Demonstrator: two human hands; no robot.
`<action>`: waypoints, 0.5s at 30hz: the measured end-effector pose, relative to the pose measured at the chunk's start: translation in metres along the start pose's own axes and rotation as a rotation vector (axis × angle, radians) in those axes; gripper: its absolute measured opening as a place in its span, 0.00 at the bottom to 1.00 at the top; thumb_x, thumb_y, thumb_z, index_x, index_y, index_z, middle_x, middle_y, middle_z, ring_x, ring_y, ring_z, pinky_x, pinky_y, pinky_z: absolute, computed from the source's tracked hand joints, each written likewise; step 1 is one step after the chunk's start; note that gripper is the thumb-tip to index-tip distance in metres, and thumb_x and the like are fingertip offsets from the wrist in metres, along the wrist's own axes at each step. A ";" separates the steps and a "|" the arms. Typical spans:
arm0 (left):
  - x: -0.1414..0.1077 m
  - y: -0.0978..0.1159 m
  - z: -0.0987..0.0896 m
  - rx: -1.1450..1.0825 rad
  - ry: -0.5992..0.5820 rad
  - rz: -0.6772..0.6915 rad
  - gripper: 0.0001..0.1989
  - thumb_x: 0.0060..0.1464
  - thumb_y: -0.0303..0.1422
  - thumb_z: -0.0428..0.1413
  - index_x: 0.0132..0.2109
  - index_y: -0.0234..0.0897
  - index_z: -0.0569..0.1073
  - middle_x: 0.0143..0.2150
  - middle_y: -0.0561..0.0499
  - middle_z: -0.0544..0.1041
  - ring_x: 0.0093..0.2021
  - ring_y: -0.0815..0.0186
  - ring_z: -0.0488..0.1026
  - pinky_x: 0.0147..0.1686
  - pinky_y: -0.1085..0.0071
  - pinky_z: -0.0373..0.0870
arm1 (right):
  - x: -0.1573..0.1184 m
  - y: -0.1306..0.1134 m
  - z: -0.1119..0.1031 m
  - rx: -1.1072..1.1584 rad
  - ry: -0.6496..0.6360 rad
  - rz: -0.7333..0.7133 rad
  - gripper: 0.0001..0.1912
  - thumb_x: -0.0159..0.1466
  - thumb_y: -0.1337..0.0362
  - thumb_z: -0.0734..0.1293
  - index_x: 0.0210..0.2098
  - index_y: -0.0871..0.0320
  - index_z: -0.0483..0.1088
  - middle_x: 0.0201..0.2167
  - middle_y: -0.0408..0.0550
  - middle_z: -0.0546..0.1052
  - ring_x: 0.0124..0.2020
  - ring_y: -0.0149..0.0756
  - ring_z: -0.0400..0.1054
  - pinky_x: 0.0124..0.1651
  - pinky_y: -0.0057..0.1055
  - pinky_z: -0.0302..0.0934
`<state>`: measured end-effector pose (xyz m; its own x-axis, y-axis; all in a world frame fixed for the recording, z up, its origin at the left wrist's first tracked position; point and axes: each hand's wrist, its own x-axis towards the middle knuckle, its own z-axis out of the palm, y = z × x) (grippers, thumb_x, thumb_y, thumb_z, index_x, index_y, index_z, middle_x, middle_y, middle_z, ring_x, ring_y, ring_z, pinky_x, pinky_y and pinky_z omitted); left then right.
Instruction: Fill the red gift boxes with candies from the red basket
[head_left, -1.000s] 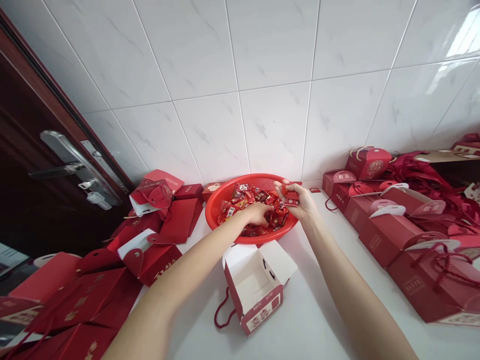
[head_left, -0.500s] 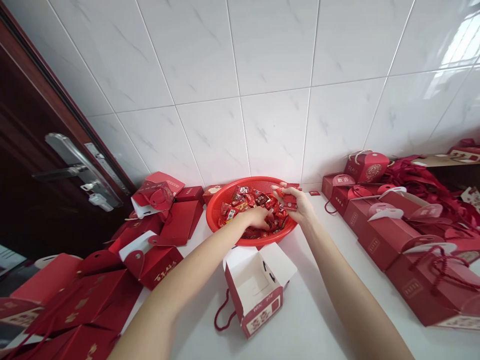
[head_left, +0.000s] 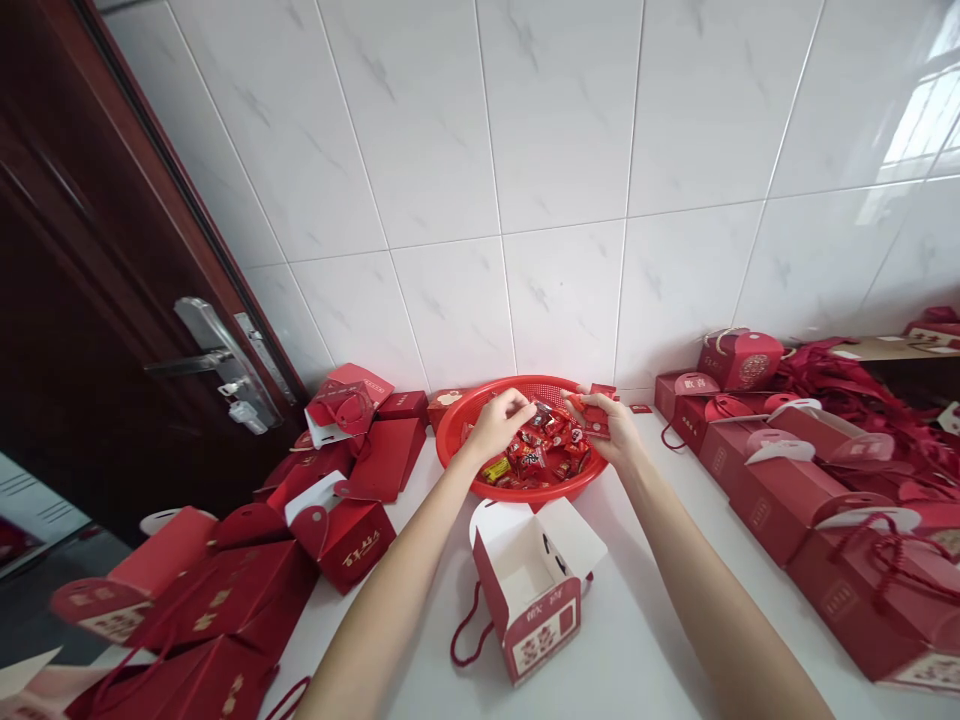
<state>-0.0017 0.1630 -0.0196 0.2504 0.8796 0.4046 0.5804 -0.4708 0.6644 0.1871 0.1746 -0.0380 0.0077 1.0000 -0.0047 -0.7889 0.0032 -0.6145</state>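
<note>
A red plastic basket (head_left: 551,493) stands against the tiled wall with many wrapped candies (head_left: 531,458) in it, mostly red. My left hand (head_left: 498,428) is over the basket's left half, its thumb and fingertips pinched together. What lies between those fingertips, if anything, is too small to make out. At the basket's right rim my right hand (head_left: 616,432) is closed around several red-wrapped candies (head_left: 596,418), which show in the palm and between the fingers. In front of the basket sits an open red and white gift box (head_left: 541,640), its flaps spread and its inside bare.
Closed and half-open red gift boxes (head_left: 214,610) crowd the left of the white table (head_left: 630,610). More red boxes (head_left: 772,490) line the right side, beside a heap of red ribbon (head_left: 825,375). A dark door (head_left: 127,280) with keys in its lock is at the left.
My left hand has come up out of the candies, its fingers now pinched above them. My right hand still holds its candies. The whole view has shifted slightly.
</note>
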 end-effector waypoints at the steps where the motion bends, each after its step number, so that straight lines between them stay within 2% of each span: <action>1: -0.010 0.002 -0.008 -0.104 0.053 -0.005 0.09 0.60 0.40 0.52 0.36 0.39 0.67 0.37 0.51 0.75 0.38 0.65 0.73 0.41 0.70 0.71 | -0.001 -0.001 0.001 -0.009 0.003 -0.006 0.12 0.45 0.79 0.71 0.26 0.59 0.71 0.24 0.45 0.79 0.33 0.40 0.80 0.37 0.28 0.78; 4: -0.045 0.010 -0.028 -0.246 0.084 -0.068 0.12 0.57 0.43 0.55 0.41 0.39 0.68 0.35 0.53 0.74 0.36 0.66 0.73 0.38 0.71 0.71 | -0.009 -0.003 0.009 -0.070 -0.031 -0.024 0.11 0.46 0.79 0.71 0.26 0.59 0.70 0.24 0.44 0.79 0.33 0.40 0.80 0.37 0.30 0.77; 6: -0.068 0.017 -0.038 -0.256 0.038 -0.096 0.15 0.57 0.45 0.56 0.45 0.39 0.70 0.33 0.53 0.74 0.34 0.66 0.73 0.36 0.72 0.70 | -0.019 -0.005 0.018 -0.118 -0.097 -0.029 0.11 0.47 0.79 0.71 0.27 0.59 0.71 0.24 0.44 0.79 0.34 0.40 0.80 0.37 0.31 0.77; 10: -0.096 0.039 -0.051 -0.095 -0.241 -0.093 0.16 0.58 0.45 0.58 0.48 0.40 0.75 0.34 0.52 0.78 0.36 0.64 0.76 0.40 0.69 0.72 | -0.051 -0.014 0.042 -0.213 -0.259 -0.015 0.11 0.47 0.76 0.72 0.30 0.59 0.73 0.25 0.45 0.79 0.36 0.43 0.79 0.37 0.32 0.76; 11: -0.102 0.047 -0.055 -0.029 -0.275 -0.076 0.15 0.58 0.44 0.58 0.47 0.41 0.76 0.36 0.52 0.80 0.38 0.62 0.77 0.42 0.68 0.72 | -0.060 -0.018 0.048 -0.246 -0.301 -0.017 0.12 0.47 0.75 0.73 0.30 0.59 0.73 0.26 0.45 0.79 0.36 0.43 0.79 0.36 0.32 0.75; 13: -0.113 0.062 -0.064 0.052 -0.220 -0.011 0.11 0.58 0.43 0.58 0.42 0.43 0.79 0.39 0.51 0.81 0.41 0.60 0.77 0.44 0.66 0.72 | -0.079 -0.024 0.056 -0.317 -0.378 -0.030 0.12 0.47 0.73 0.73 0.32 0.59 0.74 0.27 0.45 0.80 0.36 0.42 0.78 0.36 0.32 0.74; 15: -0.129 0.072 -0.075 -0.003 -0.069 0.055 0.10 0.58 0.43 0.58 0.35 0.44 0.79 0.38 0.51 0.80 0.39 0.61 0.76 0.44 0.65 0.74 | -0.095 -0.031 0.060 -0.374 -0.428 -0.040 0.13 0.48 0.71 0.74 0.34 0.60 0.75 0.28 0.46 0.80 0.34 0.41 0.78 0.35 0.32 0.74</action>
<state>-0.0497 0.0105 0.0231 0.3345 0.8549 0.3965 0.5620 -0.5187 0.6443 0.1740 0.0796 0.0288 -0.2781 0.9135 0.2970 -0.5209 0.1164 -0.8457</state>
